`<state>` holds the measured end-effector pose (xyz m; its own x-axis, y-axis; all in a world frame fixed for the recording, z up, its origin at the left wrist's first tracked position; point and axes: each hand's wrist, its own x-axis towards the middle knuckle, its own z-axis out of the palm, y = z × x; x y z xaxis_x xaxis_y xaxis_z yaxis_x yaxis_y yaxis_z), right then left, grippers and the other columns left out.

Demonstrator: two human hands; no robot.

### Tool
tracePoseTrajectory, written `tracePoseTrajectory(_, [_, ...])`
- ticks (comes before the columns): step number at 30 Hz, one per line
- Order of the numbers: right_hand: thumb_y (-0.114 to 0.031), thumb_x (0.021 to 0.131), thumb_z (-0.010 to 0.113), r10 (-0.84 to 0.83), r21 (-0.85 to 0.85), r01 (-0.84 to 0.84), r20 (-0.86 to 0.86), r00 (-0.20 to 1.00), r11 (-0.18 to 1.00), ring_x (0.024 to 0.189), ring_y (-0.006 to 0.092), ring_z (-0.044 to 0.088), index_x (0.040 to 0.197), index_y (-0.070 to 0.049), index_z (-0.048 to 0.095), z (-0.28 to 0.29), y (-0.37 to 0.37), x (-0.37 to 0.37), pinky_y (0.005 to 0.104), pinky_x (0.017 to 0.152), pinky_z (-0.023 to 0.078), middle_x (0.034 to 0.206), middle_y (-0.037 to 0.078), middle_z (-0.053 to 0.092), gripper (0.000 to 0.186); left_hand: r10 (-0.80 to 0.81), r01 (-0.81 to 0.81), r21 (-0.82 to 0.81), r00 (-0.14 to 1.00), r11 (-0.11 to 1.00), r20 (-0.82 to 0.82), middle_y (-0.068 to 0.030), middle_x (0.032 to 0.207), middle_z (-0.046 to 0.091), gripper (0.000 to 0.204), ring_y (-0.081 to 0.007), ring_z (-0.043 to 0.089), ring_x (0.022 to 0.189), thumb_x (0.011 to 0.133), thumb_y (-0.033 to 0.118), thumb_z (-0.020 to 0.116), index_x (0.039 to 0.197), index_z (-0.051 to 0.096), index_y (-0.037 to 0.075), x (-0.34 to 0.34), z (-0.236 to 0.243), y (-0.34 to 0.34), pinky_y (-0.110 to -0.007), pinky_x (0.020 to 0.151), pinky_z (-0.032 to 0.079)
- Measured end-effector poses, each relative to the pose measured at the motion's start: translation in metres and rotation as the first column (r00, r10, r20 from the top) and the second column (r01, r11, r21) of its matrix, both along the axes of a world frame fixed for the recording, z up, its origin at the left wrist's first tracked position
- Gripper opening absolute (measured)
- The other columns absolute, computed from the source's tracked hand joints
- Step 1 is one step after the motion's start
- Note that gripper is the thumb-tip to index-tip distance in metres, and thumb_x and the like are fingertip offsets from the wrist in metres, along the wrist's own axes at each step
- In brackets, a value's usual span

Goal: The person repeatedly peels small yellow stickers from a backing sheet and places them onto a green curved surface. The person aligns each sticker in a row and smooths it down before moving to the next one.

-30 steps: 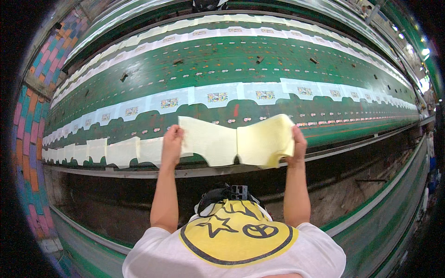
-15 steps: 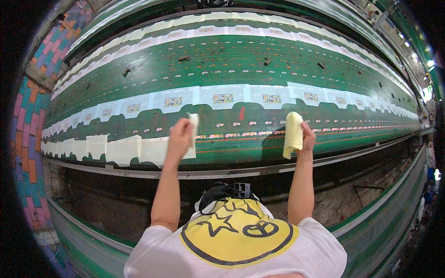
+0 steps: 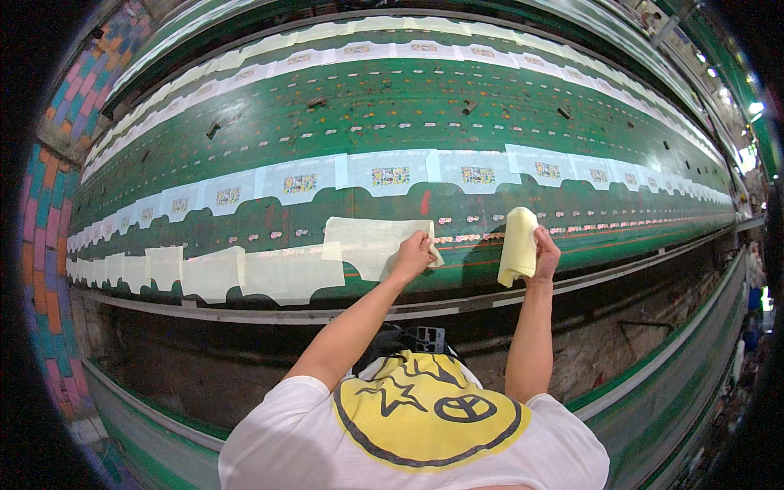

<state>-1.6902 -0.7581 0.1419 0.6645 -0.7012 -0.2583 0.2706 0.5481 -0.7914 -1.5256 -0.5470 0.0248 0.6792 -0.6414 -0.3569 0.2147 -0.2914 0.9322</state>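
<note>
Close to the near edge of the table (image 3: 269, 118), a row of cream cloth pieces (image 3: 294, 273) ran in from the left, each overlapping its neighbour, probably to keep the line unbroken. At the right end of that row, the left hand (image 3: 415, 255) pinched the right end of a single pale cloth (image 3: 371, 245), apparently to keep it stretched flat; its left end lapped over the last cream piece. Marks on the table showed faintly through it, so it seemed to lie on the surface or barely above.

The right hand (image 3: 545, 255) grasped a folded yellow bundle (image 3: 518, 245) upright by its right side, likely to keep it off the table; a shadow fell just left of it.

Farther in, blue pieces (image 3: 392, 175) with printed panels made a curved line parallel to the near edge. Past them lay small dark blocks (image 3: 214, 130), scattered, their purpose unclear. Toward the far edge ran white printed pieces (image 3: 423, 51), then another cream row (image 3: 400, 25).
</note>
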Motion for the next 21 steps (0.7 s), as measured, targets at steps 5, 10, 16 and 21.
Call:
tracePoseTrajectory(5, [-0.02,0.082,0.063,0.192,-0.175,-0.254,-0.309,0.932,0.951,0.065,0.0148,0.06,0.085,-0.005,0.064,-0.017,0.034,0.049,0.0281,0.058,0.05,0.075,0.003,0.061,0.015,-0.098,0.07,-0.123,0.966,0.99,-0.238,-0.0129,0.099,0.063,0.016,-0.0193,0.067,0.083,0.096,0.006,0.046,0.107,0.055,-0.002,0.013,0.002,0.012,-0.029,0.069,0.054])
tracePoseTrajectory(10, [-0.009,0.083,0.062,-0.218,-0.705,-0.664,-0.709,0.67,0.249,0.08,0.0344,0.064,0.097,-0.006,0.071,-0.106,0.094,0.083,0.0406,0.074,0.05,0.084,0.019,0.065,0.017,0.055,-0.064,-0.057,0.987,0.996,-0.149,-0.0114,0.096,0.064,0.016,-0.0156,0.064,0.078,0.095,0.006,0.048,0.106,0.056,-0.002,0.033,-0.005,0.046,-0.028,0.068,0.053])
tracePoseTrajectory(16, [-0.008,0.084,0.062,-0.224,-0.744,-0.505,-0.634,0.74,0.437,0.082,0.0304,0.064,0.097,-0.006,0.071,-0.109,0.089,0.066,0.0369,0.076,0.05,0.091,0.018,0.065,0.016,0.162,-0.163,0.01,0.977,0.987,-0.14,-0.0089,0.09,0.063,0.014,-0.0129,0.06,0.073,0.095,0.008,0.05,0.104,0.057,-0.001,0.043,0.013,0.077,-0.026,0.064,0.049])
tracePoseTrajectory(21, [-0.009,0.087,0.06,-0.16,-0.559,-0.217,-0.549,0.821,0.8,0.09,0.0184,0.061,0.103,0.0,0.066,-0.087,0.042,0.016,0.0307,0.083,0.048,0.097,0.008,0.067,0.019,0.152,-0.148,0.034,0.969,0.988,-0.193,-0.0073,0.088,0.063,0.013,-0.0117,0.059,0.072,0.094,0.008,0.049,0.1,0.057,0.0,0.021,0.024,0.062,-0.025,0.062,0.047])
